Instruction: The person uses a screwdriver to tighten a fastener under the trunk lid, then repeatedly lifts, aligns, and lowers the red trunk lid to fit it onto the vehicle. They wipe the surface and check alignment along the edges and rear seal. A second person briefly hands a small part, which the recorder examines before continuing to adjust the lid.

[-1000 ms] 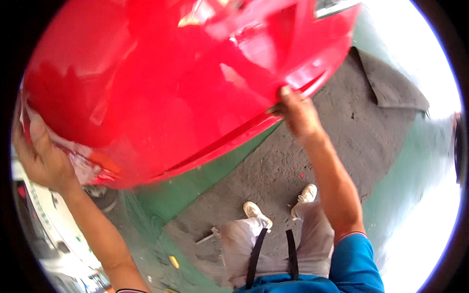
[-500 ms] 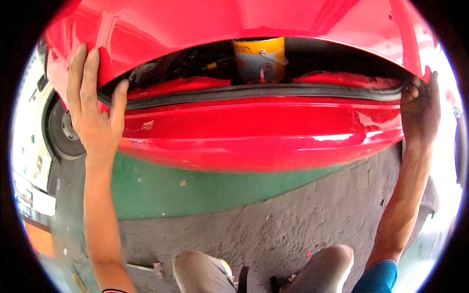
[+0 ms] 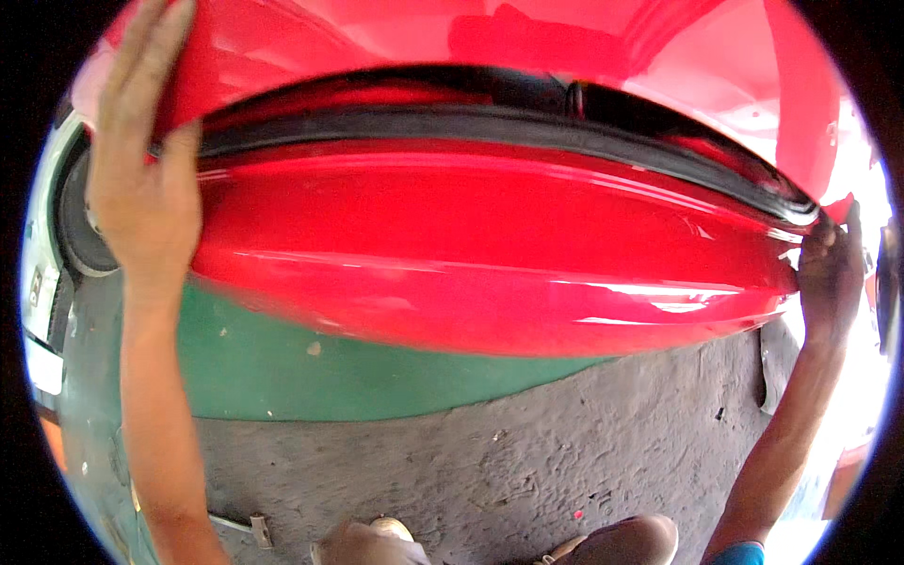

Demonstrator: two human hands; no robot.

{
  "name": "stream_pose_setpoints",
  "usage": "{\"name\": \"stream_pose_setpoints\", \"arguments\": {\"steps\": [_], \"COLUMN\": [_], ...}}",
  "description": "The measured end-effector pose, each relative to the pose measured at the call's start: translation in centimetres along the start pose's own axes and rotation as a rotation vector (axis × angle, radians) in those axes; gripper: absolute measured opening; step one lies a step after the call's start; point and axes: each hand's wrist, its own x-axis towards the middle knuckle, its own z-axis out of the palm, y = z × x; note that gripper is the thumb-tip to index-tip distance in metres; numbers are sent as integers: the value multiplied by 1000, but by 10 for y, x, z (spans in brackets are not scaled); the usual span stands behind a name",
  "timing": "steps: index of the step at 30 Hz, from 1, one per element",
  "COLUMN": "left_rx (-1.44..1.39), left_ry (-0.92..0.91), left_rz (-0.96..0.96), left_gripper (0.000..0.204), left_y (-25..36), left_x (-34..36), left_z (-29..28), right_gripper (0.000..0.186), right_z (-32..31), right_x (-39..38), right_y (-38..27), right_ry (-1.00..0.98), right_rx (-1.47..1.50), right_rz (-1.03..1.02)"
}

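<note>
Spanning both hands (image 3: 141, 188) (image 3: 831, 273): red panel (image 3: 490, 254)

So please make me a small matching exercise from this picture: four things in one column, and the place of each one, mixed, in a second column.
Things:
1. left hand
2. right hand
3. black rubber seal
4. green floor strip

Places:
A. under the red car body
B. at the panel's right end
C. between the raised red panel and the red car body
D. on the panel's left edge

Pairs: 1-D, 2-B, 3-C, 4-A
</note>
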Motion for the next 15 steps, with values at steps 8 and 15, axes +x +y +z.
{"name": "stream_pose_setpoints", "arguments": {"steps": [8,15], "left_rx": [-59,-71], "left_ry": [-4,-20], "left_rz": [-359,-36], "left_gripper": [43,57], "left_y": [-22,-13], "left_x": [-34,-12], "left_z": [5,0], "right_gripper": [43,36], "right_z": [36,50], "right_x": [-14,-24], "right_y": [-27,-22], "right_ry": [200,251], "right_rx": [-519,461], "right_rz": [29,77]}}
